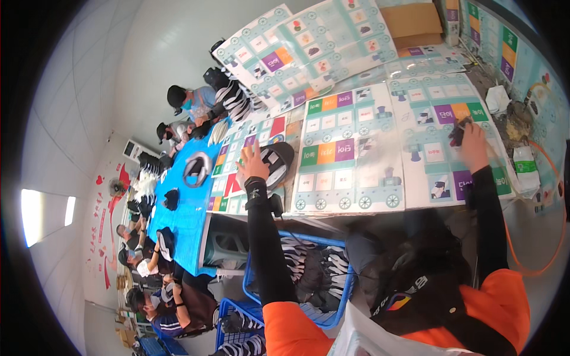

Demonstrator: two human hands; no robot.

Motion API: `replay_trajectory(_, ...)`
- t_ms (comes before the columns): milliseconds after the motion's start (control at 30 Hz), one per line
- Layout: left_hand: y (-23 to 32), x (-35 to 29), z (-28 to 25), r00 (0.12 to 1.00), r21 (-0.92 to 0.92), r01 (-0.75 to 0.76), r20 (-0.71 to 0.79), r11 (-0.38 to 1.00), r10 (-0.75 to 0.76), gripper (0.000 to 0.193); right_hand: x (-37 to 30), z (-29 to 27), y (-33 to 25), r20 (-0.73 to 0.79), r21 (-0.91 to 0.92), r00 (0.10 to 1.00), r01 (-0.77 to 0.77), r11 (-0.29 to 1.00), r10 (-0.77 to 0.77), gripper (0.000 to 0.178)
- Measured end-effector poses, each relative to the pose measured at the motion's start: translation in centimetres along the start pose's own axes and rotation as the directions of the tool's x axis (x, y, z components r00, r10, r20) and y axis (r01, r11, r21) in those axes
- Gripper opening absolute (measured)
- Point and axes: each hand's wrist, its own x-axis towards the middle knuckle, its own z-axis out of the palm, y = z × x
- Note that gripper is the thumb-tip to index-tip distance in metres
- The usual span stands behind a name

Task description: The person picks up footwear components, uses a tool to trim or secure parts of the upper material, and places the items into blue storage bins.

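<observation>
My left hand point(252, 164) is over the left side of a black, cap-like item point(284, 157) with a pale, patterned inside, its fingers spread. The item lies near the front edge of the printed sheets covering the table. Off to the right, my right hand point(474, 148) is slightly blurred and closed around a small dark object with a touch of red point(458, 132). It is above the right-hand sheet point(415, 142); the object's kind cannot be made out.
Blue baskets point(345, 296) of stacked black-and-white items stand below the table's front edge. A blue-covered table point(181, 222) adjoins on the left, with several people working along it. An orange hose point(561, 228) and a white-and-green packet point(525, 168) are at the right. Printed boards point(309, 47) lean behind.
</observation>
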Motion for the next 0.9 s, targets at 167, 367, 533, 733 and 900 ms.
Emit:
replay_trajectory(167,-0.5,1.6,0.3,0.97,0.133,-0.242,0.018,0.961,0.242,0.045,-2.5,-6.8,-10.7,-0.03,0.382,0.985,0.168,0.909,-0.169,0.05)
replay_trajectory(367,0.1,-2.3,-11.7,0.921,0.132,-0.136,-0.348,0.982,0.174,0.023,-4.5,-13.2,-20.5,0.188,0.912,0.904,-0.015,0.41,-0.385,0.037)
replay_trajectory(533,6.4,-16.8,-23.8,0.953,0.061,-0.138,-0.265,0.988,0.15,0.053,-5.5,-15.4,-27.9,-0.101,0.984,0.864,0.161,0.08,-0.494,0.044)
replay_trajectory(733,10.2,-30.7,-21.3,0.989,-0.349,0.002,-0.135,0.937,-0.053,0.044,-9.3,-12.1,-32.3,-0.197,0.955,0.715,0.294,0.033,-0.671,0.043)
replay_trajectory(900,12.4,-37.8,-13.8,0.949,-0.789,0.277,0.137,0.548,-0.283,0.033,-15.2,-6.6,-30.3,0.11,0.991,0.697,-0.021,0.133,-0.709,0.028)
